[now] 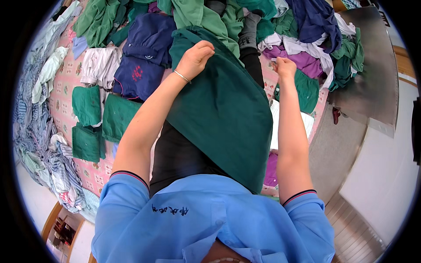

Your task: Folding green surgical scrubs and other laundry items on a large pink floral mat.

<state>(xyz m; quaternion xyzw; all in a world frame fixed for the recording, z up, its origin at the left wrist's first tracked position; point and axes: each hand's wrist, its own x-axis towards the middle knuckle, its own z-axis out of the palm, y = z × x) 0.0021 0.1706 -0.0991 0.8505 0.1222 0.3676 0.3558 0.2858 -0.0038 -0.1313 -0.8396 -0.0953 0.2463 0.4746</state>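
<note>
A dark green cloth garment (220,108), apparently trousers with a gathered waistband, lies spread over my lap and black-trousered legs. Over its upper part is my left hand (196,58), its thumb and fingers pinched together. Whether cloth is caught between those fingertips is hard to make out. My right hand (285,67) is beyond the garment's right edge, above the bed-like surface, fingers closed and nothing clearly seen in them. Behind it lie a purple garment (297,60) and a folded green piece (306,90).
Folded navy garments (139,74), a whitish one (100,65) and several folded green pieces (86,105) lie left on pink patterned cloth (64,80). Striped clothes (33,108) heap along the left edge. Green clothes (204,16) pile ahead. A metallic panel (368,72) stands right.
</note>
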